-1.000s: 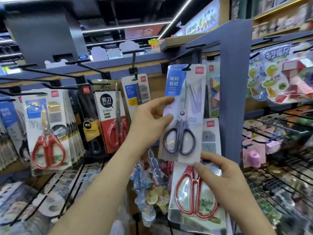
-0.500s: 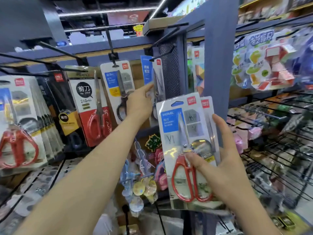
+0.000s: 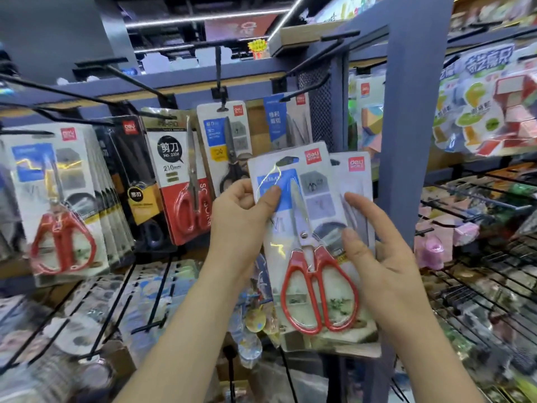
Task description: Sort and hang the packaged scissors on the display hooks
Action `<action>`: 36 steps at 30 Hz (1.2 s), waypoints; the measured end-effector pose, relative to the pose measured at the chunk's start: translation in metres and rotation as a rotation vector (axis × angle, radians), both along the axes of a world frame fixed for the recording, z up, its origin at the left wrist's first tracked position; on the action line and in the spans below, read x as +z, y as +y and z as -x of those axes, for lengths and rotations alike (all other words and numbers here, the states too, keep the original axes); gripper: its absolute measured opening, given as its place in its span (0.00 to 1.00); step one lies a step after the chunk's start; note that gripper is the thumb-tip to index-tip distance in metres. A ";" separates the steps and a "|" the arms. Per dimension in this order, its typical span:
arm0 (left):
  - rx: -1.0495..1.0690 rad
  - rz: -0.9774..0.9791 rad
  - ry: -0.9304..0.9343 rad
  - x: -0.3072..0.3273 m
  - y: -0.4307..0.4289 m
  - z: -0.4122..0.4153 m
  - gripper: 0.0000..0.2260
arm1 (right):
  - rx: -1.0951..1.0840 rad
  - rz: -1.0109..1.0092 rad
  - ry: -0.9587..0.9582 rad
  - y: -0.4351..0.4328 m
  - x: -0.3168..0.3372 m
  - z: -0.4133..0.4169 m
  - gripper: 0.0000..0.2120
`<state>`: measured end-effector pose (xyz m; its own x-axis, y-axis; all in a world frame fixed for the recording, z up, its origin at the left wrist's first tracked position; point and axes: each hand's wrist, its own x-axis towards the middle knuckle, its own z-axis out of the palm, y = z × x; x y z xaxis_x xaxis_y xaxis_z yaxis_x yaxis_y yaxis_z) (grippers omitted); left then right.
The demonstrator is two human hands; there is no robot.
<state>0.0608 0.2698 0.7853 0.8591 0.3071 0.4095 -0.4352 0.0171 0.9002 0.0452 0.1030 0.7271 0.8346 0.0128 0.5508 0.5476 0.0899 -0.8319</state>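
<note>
Both hands hold a packaged pair of red-handled scissors (image 3: 308, 257) in front of the display. My left hand (image 3: 241, 216) pinches the pack's upper left edge, thumb on its blue label. My right hand (image 3: 377, 257) grips the right side, thumb on the front; a second pack (image 3: 356, 181) sits behind the first in this hand. On the hooks behind hang a grey-handled scissors pack (image 3: 286, 123), a black-handled pack (image 3: 225, 144), a red pack marked 210mm (image 3: 180, 181) and a stack of red-handled packs (image 3: 55, 205) at the left.
Black display hooks (image 3: 308, 58) jut out toward me at head height. A blue upright post (image 3: 412, 112) stands just right of the held packs. Wire racks with small goods (image 3: 479, 242) fill the right side; toy packs (image 3: 488, 103) hang above them. More hooks and goods lie below.
My left hand left the grey-handled pack hanging on its hook and came down to pinch the red-handled pack, which my right hand raised to the middle of the view.
</note>
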 end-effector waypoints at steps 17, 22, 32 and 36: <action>0.362 -0.384 -0.108 0.012 0.073 0.044 0.20 | 0.064 -0.009 -0.006 0.006 0.013 -0.020 0.20; 0.228 -0.333 -0.024 0.002 0.053 0.043 0.17 | 0.142 -0.004 -0.017 0.022 0.018 -0.014 0.06; 0.099 -0.681 -0.022 -0.017 0.015 0.034 0.06 | -0.113 -0.055 -0.054 0.023 0.042 -0.029 0.23; 0.131 -0.816 -0.123 -0.010 0.009 0.029 0.19 | -0.174 -0.082 -0.124 0.023 0.065 -0.036 0.24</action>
